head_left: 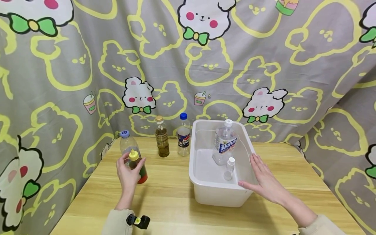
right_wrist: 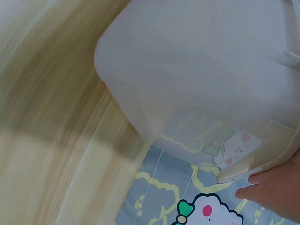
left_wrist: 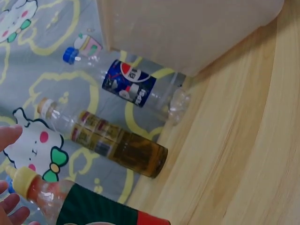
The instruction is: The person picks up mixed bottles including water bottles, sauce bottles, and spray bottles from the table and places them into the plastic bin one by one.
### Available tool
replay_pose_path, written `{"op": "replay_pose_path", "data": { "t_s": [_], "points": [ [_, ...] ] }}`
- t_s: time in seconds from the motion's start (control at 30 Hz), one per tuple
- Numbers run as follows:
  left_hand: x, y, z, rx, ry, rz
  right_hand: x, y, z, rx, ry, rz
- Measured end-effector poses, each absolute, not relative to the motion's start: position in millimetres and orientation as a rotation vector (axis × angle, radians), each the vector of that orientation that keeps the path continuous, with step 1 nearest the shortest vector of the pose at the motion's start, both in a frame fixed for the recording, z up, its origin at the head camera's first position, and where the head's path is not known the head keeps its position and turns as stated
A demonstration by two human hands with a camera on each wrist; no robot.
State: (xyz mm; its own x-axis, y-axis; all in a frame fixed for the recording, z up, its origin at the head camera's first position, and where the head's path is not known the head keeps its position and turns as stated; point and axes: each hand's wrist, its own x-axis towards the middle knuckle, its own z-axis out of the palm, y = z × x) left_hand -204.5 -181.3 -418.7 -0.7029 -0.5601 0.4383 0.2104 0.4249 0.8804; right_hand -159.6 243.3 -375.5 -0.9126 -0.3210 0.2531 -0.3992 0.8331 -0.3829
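My left hand [head_left: 128, 171] is around the upper part of a squeeze bottle [head_left: 143, 174] with a yellow nozzle cap, dark green label and red base. In the left wrist view the thumb [left_wrist: 8, 136] stands apart from the cap, while other fingertips lie close beside the bottle. A clear bottle with a blue-purple cap [head_left: 125, 134] is just behind this hand, partly hidden. My right hand [head_left: 265, 179] rests with extended fingers on the right rim of a white plastic tub [head_left: 215, 195], its thumb near the front corner. Inside the tub stand a large clear bottle [head_left: 224, 145] and a small white-capped bottle [head_left: 229, 169].
A bottle with brown liquid [head_left: 162, 140] and a blue-capped Pepsi bottle [head_left: 183, 137] stand left of the tub, toward the back. They are on a wooden table [head_left: 170, 202]. A patterned curtain [head_left: 164, 65] hangs behind the table and at its sides.
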Motion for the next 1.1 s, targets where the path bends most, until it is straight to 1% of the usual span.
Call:
{"op": "replay_pose_path", "data": {
  "t_s": [0.37, 0.67, 1.1],
  "points": [
    [-217, -191, -424, 0.353, -1.977, -1.351, -160, 243, -376, 0.56, -2.838, 0.647],
    [-225, -196, -430, 0.346, -1.959, -1.339, -159, 242, -374, 0.557, -2.841, 0.667],
    [-226, -201, -428, 0.37, -1.988, -1.309, -159, 242, -374, 0.556, -2.836, 0.667]
  ]
}}
